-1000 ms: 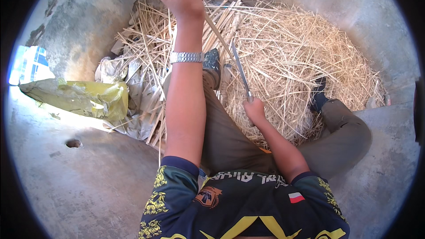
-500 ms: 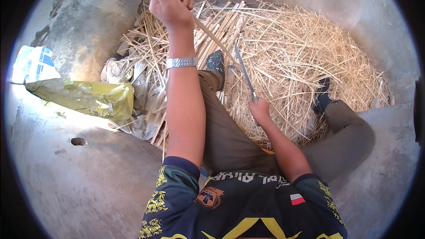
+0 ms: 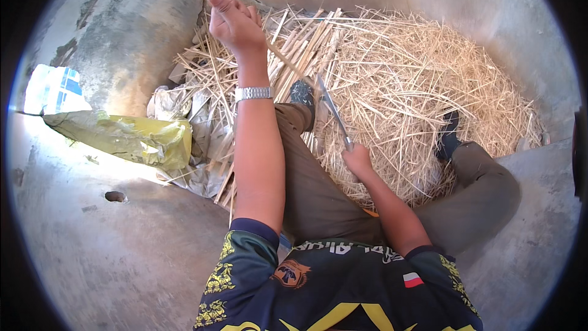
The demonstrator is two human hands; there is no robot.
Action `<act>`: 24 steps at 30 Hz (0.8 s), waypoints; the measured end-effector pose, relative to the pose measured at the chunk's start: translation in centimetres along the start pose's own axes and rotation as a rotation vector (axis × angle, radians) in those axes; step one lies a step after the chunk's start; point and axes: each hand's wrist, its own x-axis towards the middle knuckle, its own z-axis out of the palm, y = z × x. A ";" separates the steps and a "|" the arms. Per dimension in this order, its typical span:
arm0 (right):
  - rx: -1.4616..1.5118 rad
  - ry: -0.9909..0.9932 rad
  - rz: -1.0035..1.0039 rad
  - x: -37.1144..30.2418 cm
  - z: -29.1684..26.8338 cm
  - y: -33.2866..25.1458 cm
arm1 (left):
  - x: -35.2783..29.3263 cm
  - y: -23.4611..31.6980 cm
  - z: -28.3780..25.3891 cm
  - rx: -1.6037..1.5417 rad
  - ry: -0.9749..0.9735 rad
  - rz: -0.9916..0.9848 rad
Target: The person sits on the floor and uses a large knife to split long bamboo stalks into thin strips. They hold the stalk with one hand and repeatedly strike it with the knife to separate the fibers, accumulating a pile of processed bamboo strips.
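My left hand (image 3: 236, 27), raised at the upper left, is closed round a long pale strip that looks like split bamboo (image 3: 286, 62). One end of the strip sticks out beyond my thumb; the other slants down to the right. Lower and to the right, my right hand (image 3: 358, 160) grips the handle of a long-bladed knife (image 3: 334, 112). Its blade points up and left, its tip close to the strip's lower end. Whether blade and strip touch I cannot tell.
A heap of pale shavings (image 3: 404, 86) spreads between my legs, with loose strips (image 3: 306, 34) at its upper left. A yellow sack (image 3: 153, 138) and a blue-and-white bag (image 3: 58, 89) lie left. Concrete walls (image 3: 490, 0) curve round; the left slab has a hole (image 3: 115, 197).
The strip's far end shows more fully beyond my left hand, which sits slightly lower in the picture. The knife's tip and handle have shifted a little left. The whole view has moved slightly.
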 end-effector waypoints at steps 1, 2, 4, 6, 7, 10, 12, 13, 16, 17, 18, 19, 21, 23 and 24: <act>-0.089 -0.028 0.022 0.3 -0.1 0.1 | -0.1 0.2 0.0 -0.027 0.007 -0.001; -0.055 -0.006 0.013 0.7 -0.5 0.4 | -0.1 0.4 0.1 -0.054 0.013 -0.003; 0.007 0.016 0.000 0.5 -2.2 -1.6 | 0.2 0.7 -1.1 -0.040 0.001 0.010; 0.121 0.083 -0.063 0.5 -3.7 -3.7 | 0.3 0.7 -1.6 -0.021 -0.001 0.012; 0.175 0.113 -0.096 0.4 -4.1 -4.6 | 0.2 0.7 -1.6 -0.015 -0.006 0.015; 0.391 0.194 -0.185 -0.5 -4.7 -7.0 | 0.2 0.7 -1.6 -0.001 -0.004 0.015; 0.322 0.178 -0.179 -1.0 -3.3 -5.6 | 0.0 0.7 -1.2 0.002 0.030 0.001; 0.288 0.176 -0.178 -1.2 -2.7 -4.7 | -0.2 0.7 -0.8 0.004 0.033 -0.003; -0.199 0.044 -0.042 -0.8 -0.6 -0.1 | -0.4 0.5 0.4 0.000 0.029 -0.010; -0.326 -0.005 -0.037 -0.6 0.0 0.7 | -0.4 0.5 0.1 0.010 0.030 -0.001; -0.323 -0.017 -0.043 -0.7 -0.2 0.4 | -0.3 0.6 -0.3 0.022 0.033 0.011; -0.317 -0.024 -0.045 -0.9 -0.8 -0.5 | -0.1 0.8 -0.4 0.023 0.039 0.025; -0.285 0.009 -0.072 -1.1 -2.2 -2.0 | -0.2 0.9 -0.5 0.018 0.054 0.041; -0.235 0.077 -0.128 -0.7 -3.3 -3.6 | -0.1 0.9 -0.8 0.025 0.038 0.031; -0.136 0.089 -0.129 -1.0 -4.1 -5.1 | -0.1 0.7 -1.1 0.029 0.033 0.024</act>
